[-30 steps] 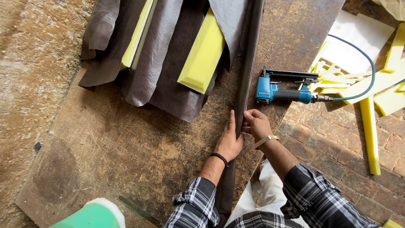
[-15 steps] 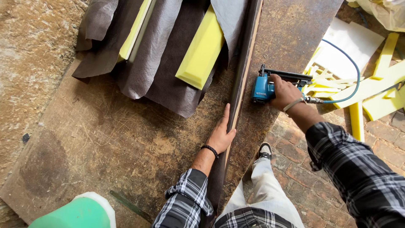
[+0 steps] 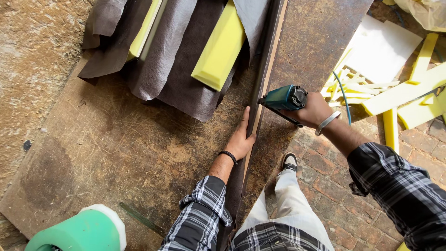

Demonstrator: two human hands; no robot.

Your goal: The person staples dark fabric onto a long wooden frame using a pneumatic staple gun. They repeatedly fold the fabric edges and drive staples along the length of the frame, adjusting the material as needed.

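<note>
Green foam roll (image 3: 81, 230) cut off below.

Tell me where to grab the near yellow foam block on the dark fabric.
Take the yellow foam block across its two long sides near its lower end, coming from above. That end lies bare on the dark fabric, while its upper end runs under a grey sheet. Both hands are busy: right hand holds the stapler.

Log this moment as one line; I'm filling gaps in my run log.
left hand: flat on long wooden strip | right hand: gripping teal staple gun, nose at strip | nearby: dark fabric, yellow foam block
</note>
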